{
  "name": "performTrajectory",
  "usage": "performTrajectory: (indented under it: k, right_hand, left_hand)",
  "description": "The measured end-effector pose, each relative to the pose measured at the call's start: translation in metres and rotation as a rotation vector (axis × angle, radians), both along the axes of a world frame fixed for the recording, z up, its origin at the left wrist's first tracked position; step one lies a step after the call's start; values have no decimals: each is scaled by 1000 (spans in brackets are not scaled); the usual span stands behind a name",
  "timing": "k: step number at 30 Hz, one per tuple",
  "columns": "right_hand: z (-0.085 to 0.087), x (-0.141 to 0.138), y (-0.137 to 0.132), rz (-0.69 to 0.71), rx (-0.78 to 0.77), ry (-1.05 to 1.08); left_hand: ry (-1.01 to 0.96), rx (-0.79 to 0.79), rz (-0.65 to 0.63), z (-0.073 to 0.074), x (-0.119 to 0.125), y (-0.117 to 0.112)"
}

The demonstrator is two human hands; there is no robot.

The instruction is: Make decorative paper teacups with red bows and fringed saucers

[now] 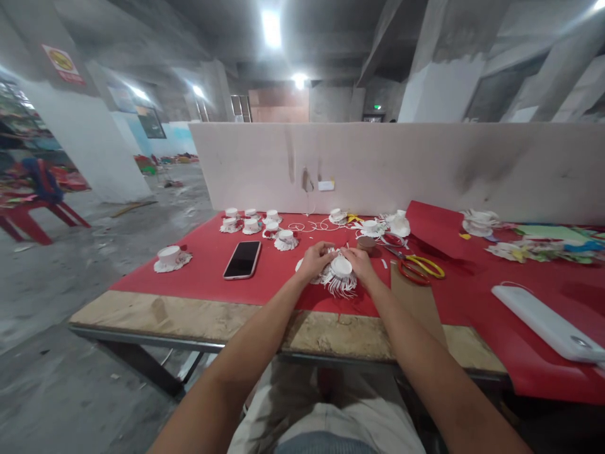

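Observation:
Both my hands meet over a white paper cup [341,267] cut into fringes, upside down on the red table cover [283,277]. My left hand [316,258] is curled on the cup's left side, fingers pinching its fringe. My right hand [360,261] is curled on its right side, fingers closed against it. White fringe strips [339,287] spread out below the cup.
A black phone [242,259] lies left of my hands. Scissors with yellow and red handles [418,267] lie to the right, by a brown card sheet [416,299]. Several finished fringed cups [250,225] stand further back, one [171,258] at far left. A white flat device [548,321] lies at right.

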State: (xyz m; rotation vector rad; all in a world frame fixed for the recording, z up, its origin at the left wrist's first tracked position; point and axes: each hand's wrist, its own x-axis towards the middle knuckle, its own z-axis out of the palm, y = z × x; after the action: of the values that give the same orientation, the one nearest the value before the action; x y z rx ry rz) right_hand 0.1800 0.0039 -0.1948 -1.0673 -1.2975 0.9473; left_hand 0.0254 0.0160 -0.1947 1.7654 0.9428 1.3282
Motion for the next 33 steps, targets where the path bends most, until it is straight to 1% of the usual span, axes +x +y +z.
performTrajectory:
  k: [2,7,9,11,15,18,23,27,30,33]
  right_hand:
    - [-1,0,-1,3,0,0]
    - [4,-2,-9,100,6,-21]
    - [5,-3,-9,90,5,-28]
    - [4,-3,-6,50,8,-27]
    - [0,0,0,-7,2,-15]
    - [0,1,-3,13,-13,11]
    - [4,-3,-9,126,-15,34]
    - [1,-2,-5,70,-21,52]
    - [-2,0,-1,24,-33,74]
    - [-1,0,-3,59,-43,99]
  left_hand:
    - [-3,1,-19,-2,0,1]
    - [-9,9,-38,-2,0,3]
    - [-7,17,-43,-1,0,2]
    - [-4,20,-55,0,0,0]
    - [55,27,-106,2,1,-3]
    - [62,28,-96,2,1,-3]
    - [-2,11,-48,-1,0,1]
    - [-12,13,-47,-2,0,1]
    - [9,11,-73,-1,1,-1]
    - [34,5,-70,-1,0,-1]
